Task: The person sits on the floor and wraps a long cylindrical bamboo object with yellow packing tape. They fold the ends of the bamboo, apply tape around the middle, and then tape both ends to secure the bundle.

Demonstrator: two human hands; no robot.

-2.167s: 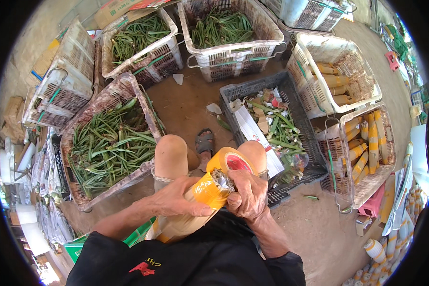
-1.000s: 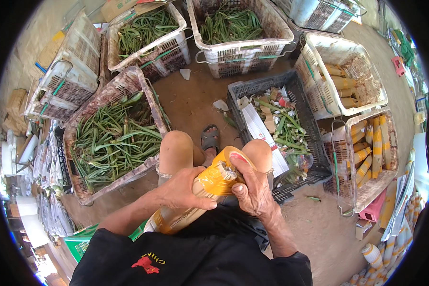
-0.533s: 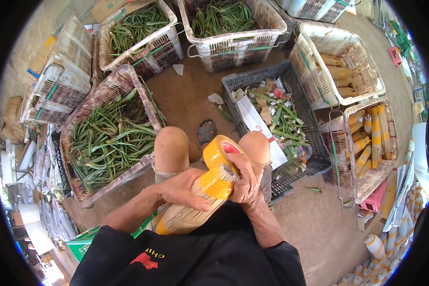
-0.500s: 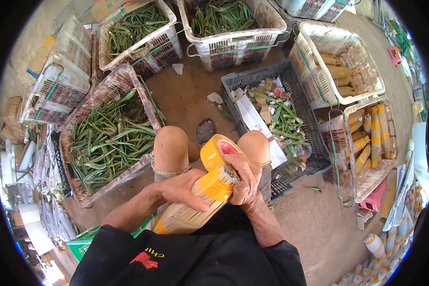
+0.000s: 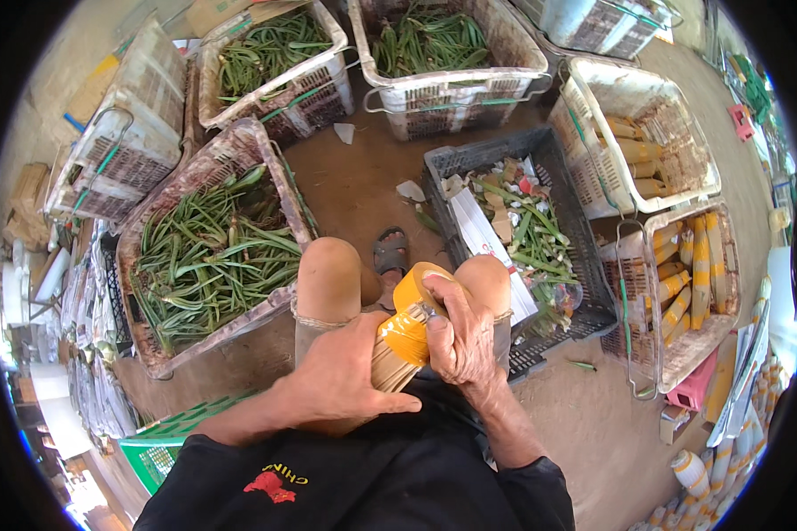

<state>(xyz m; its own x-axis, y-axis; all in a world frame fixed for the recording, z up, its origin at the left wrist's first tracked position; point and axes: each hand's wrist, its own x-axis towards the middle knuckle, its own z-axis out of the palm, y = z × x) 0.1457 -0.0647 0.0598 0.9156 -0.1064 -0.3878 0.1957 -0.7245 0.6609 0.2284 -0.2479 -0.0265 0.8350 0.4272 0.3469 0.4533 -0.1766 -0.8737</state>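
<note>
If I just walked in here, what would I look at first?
Probably the bright yellow-wrapped bundle in the middle, gripped by the left hand and the right hand above the person's knees. Next, the big crate of long green leaves on the left, and the white crate of yellow-wrapped rolls on the right.
</note>
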